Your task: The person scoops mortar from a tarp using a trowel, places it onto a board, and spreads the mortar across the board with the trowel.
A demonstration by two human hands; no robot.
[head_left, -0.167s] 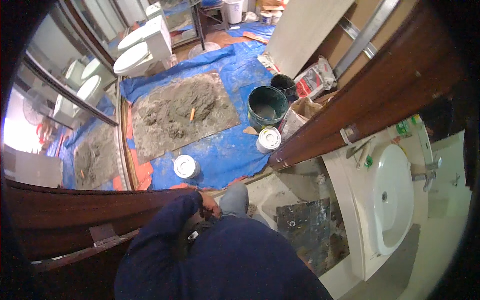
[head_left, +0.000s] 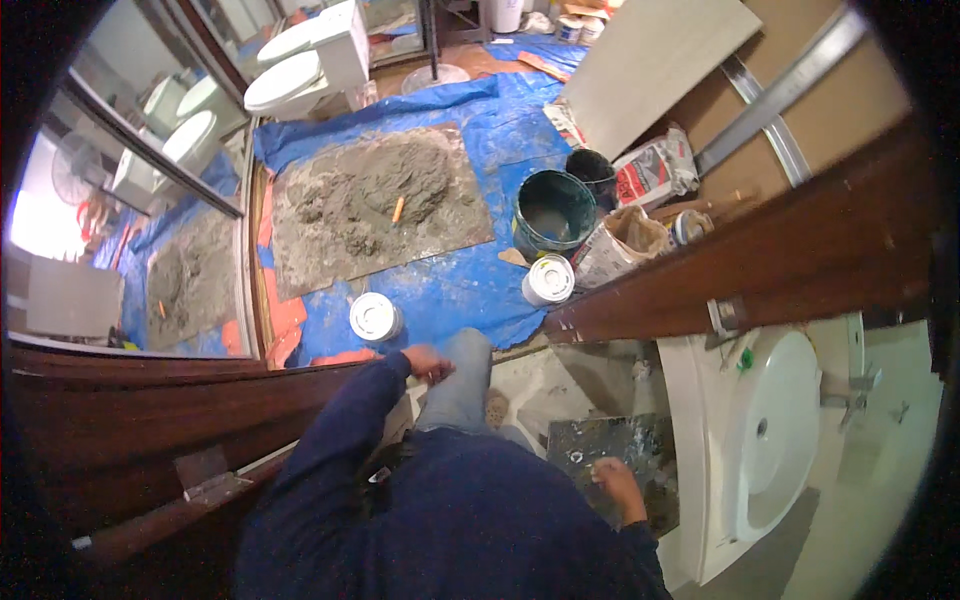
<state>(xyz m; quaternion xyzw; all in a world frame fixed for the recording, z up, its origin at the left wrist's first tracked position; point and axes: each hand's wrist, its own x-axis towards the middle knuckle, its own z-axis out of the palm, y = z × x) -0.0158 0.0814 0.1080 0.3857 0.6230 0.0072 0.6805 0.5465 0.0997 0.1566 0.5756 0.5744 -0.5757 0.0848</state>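
My left hand [head_left: 428, 364] hangs beside my raised knee [head_left: 465, 360], its fingers loosely curled with nothing visible in them. Lower right, my right hand [head_left: 618, 486] is over a dark, stained board [head_left: 590, 440] on the floor. Its fingers are bent inward, and no held thing shows. Ahead, a heap of grey mortar [head_left: 400, 180] lies on a flat board [head_left: 455, 232] on a blue tarp [head_left: 440, 290]. An orange handle [head_left: 398, 209] sticks out of the heap. The white lidded pail [head_left: 375, 316] is nearest my left hand.
Another white pail [head_left: 549, 279], a dark green bucket [head_left: 553, 212], a black bucket [head_left: 591, 172] and an opened bag [head_left: 625, 240] stand at the right. A dark wooden frame [head_left: 780, 240] flanks the doorway. Beside me is a sink [head_left: 775, 440]; a toilet [head_left: 290, 85] stands far left.
My right hand has come into view at the lower right. My left hand has swung slightly forward beside my knee, which has risen further ahead. The view has shifted a little.
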